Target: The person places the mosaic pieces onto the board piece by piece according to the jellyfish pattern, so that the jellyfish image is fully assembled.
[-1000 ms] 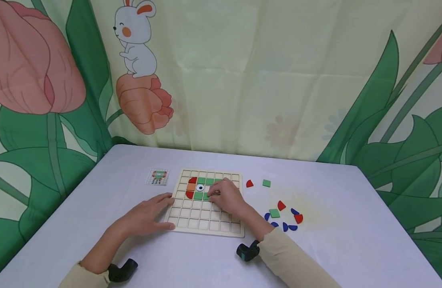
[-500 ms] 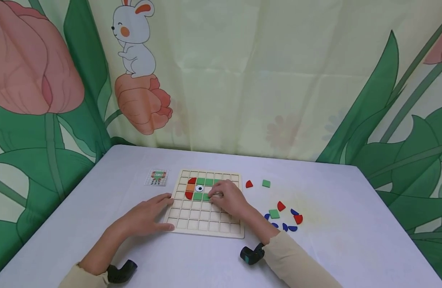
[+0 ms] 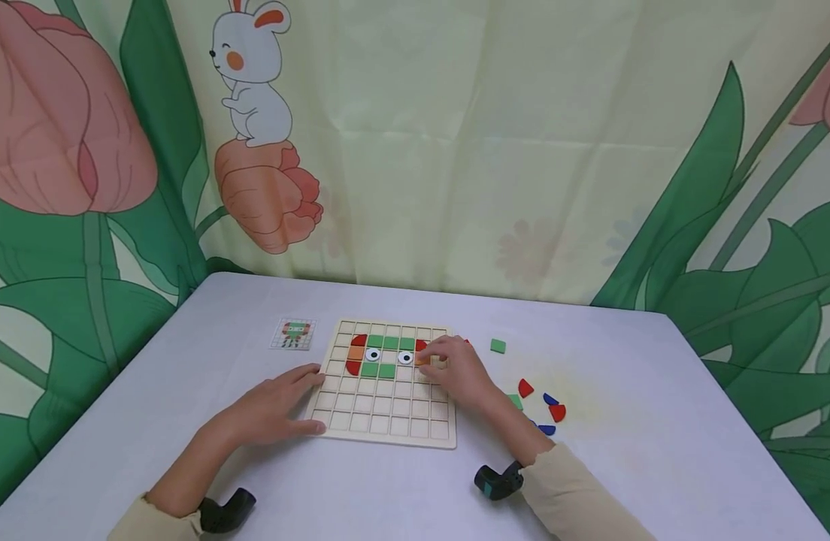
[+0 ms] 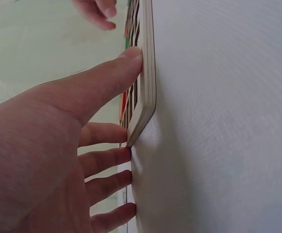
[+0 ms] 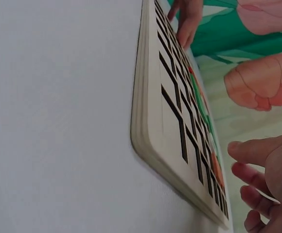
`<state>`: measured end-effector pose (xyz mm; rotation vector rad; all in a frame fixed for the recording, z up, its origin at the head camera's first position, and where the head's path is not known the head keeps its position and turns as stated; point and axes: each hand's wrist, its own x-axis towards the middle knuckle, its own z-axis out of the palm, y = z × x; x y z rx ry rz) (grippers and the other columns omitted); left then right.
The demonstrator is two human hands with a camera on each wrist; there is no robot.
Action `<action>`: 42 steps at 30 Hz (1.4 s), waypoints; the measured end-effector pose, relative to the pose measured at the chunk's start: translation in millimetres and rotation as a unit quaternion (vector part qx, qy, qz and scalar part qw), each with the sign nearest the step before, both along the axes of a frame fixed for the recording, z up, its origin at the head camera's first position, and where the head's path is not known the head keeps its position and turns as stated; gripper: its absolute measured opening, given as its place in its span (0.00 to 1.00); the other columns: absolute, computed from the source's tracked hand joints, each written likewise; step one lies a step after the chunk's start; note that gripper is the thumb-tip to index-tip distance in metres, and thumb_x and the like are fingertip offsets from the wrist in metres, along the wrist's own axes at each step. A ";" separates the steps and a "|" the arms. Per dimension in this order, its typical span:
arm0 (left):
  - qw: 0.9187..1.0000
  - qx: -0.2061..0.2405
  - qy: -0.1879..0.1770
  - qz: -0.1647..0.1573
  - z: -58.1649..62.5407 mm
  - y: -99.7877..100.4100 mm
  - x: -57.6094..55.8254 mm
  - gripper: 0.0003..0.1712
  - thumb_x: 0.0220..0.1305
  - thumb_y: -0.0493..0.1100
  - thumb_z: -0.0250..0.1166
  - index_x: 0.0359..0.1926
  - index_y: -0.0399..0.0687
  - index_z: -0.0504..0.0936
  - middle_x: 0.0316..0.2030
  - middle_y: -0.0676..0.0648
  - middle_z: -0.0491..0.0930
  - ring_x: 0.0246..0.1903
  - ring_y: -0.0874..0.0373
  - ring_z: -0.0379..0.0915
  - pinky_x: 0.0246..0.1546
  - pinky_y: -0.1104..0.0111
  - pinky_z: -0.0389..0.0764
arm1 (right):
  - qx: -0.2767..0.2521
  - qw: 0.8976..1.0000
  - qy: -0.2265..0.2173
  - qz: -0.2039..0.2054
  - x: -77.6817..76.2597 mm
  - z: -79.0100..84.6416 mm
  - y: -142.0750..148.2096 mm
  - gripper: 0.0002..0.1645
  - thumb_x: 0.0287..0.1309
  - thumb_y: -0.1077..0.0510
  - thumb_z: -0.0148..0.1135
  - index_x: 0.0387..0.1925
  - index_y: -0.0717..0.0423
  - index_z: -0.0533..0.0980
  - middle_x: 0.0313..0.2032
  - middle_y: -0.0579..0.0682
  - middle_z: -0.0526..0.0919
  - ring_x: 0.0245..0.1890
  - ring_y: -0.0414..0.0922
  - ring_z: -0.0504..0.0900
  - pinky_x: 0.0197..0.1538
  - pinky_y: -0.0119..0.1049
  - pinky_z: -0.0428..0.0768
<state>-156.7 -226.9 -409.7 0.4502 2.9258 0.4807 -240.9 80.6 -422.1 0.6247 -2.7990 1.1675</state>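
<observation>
A wooden grid board (image 3: 381, 439) lies on the table, with coloured tiles set in its upper cells. They include two eye tiles (image 3: 405, 358), green squares (image 3: 386, 370), red rounded pieces (image 3: 353, 368) and orange squares (image 3: 356, 352). My left hand (image 3: 273, 406) steadies the board's left side, thumb on the near corner and fingers spread along the edge. Over the right side is my right hand (image 3: 461, 372), its thumb and index finger parted beside the right orange square (image 3: 419, 360). Nothing shows between its fingertips in the right wrist view, and that orange square sits in its cell.
A small pattern card (image 3: 295, 334) lies beyond the left hand. Right of the board are a green square tile (image 3: 498, 346), red quarter pieces (image 3: 557, 412) and blue half-round pieces (image 3: 546, 430). The right forearm partly covers other loose pieces. A printed curtain (image 3: 415, 150) hangs behind the table.
My right hand has shifted right across the board, uncovering the second eye tile, a red piece and the right orange square. My left hand stays at the board's edge.
</observation>
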 end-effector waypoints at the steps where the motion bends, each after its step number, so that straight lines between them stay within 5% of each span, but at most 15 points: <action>1: 1.000 -0.001 0.000 0.000 0.1 0.1 -0.1 0.47 0.51 0.65 0.69 0.67 0.47 0.69 0.71 0.43 0.61 0.70 0.42 0.58 0.62 0.41 0.66 | 0.004 1.000 -0.002 -0.008 0.2 0.6 3.5 0.09 0.54 0.58 0.71 0.38 0.47 0.86 0.42 0.43 0.84 0.40 0.43 0.74 0.38 0.32 0.76; 17: 1.000 -0.001 -0.002 0.003 -0.6 -0.2 -1.6 0.48 0.51 0.65 0.70 0.67 0.46 0.68 0.71 0.41 0.61 0.70 0.40 0.58 0.62 0.38 0.64 | 0.053 0.995 -0.006 -0.082 0.2 -1.4 69.4 0.09 0.54 0.58 0.69 0.39 0.49 0.85 0.46 0.49 0.83 0.38 0.45 0.76 0.36 0.32 0.75; 30: 1.000 0.005 -0.011 0.009 1.7 -0.1 1.1 0.49 0.49 0.65 0.71 0.67 0.47 0.69 0.71 0.42 0.61 0.70 0.41 0.57 0.62 0.38 0.64 | 0.034 0.990 -0.049 -0.124 -8.9 0.1 103.8 0.16 0.57 0.58 0.68 0.48 0.52 0.82 0.55 0.55 0.78 0.42 0.49 0.73 0.27 0.29 0.77; 42: 1.000 0.007 0.000 0.001 0.4 -1.4 -0.1 0.51 0.47 0.67 0.71 0.68 0.47 0.68 0.71 0.43 0.61 0.69 0.42 0.59 0.61 0.42 0.68 | 0.057 0.985 -0.071 -0.144 -28.4 -5.1 116.8 0.17 0.58 0.59 0.65 0.51 0.53 0.80 0.48 0.57 0.77 0.35 0.48 0.71 0.27 0.31 0.75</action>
